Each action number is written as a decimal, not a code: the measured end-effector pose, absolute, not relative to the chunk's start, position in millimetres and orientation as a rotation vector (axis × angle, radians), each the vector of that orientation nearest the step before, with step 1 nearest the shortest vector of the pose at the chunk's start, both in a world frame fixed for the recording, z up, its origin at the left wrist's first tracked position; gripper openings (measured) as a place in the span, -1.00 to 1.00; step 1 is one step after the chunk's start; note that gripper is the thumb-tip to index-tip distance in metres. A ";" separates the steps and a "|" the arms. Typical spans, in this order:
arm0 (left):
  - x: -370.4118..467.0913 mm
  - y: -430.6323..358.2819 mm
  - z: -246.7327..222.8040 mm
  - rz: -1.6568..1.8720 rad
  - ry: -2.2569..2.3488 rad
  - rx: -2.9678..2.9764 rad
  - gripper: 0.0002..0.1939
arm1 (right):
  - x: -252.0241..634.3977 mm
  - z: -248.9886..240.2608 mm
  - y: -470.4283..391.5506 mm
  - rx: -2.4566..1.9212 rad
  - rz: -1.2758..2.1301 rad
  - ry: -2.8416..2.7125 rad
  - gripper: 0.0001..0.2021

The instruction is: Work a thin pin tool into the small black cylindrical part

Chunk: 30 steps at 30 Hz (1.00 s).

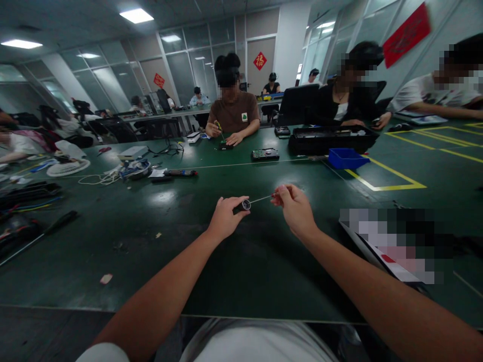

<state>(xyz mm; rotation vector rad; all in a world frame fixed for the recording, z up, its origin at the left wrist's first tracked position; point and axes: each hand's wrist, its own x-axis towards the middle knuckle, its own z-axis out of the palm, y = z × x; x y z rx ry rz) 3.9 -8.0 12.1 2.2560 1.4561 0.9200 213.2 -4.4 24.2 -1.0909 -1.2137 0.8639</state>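
Over the green surface (pixel 260 281), in the head view, both bare forearms (pixel 181 276) reach forward and inward. The left hand's (pixel 225 217) fingers close around a small dark cylinder (pixel 246 204); the right hand's (pixel 295 207) pinch a thin rod (pixel 261 199) spanning to its round end. Farther off, a blue bin (pixel 345 159), contents unclear, sits before a black tray (pixel 320 143) holding something pale.

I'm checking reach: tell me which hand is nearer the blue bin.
Right: the right hand is in front and left of the blue bin; the left hand is farther left.
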 end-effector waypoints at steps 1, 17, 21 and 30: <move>3.9 -8.0 11.8 0.922 1.456 2.259 -0.56 | 212.4 25.6 -7.1 -1.102 0.804 -1.274 -0.71; 4.4 -8.1 11.0 0.937 1.490 2.265 -0.56 | 210.0 31.0 -17.6 -1.122 0.642 -1.433 -0.74; 3.1 -7.4 8.3 0.928 1.485 2.281 -0.56 | 211.9 31.2 -17.5 -1.132 0.661 -1.481 -0.73; 2.0 -6.4 7.8 0.936 1.484 2.283 -0.55 | 211.9 25.9 -8.0 -1.063 0.878 -1.322 -0.70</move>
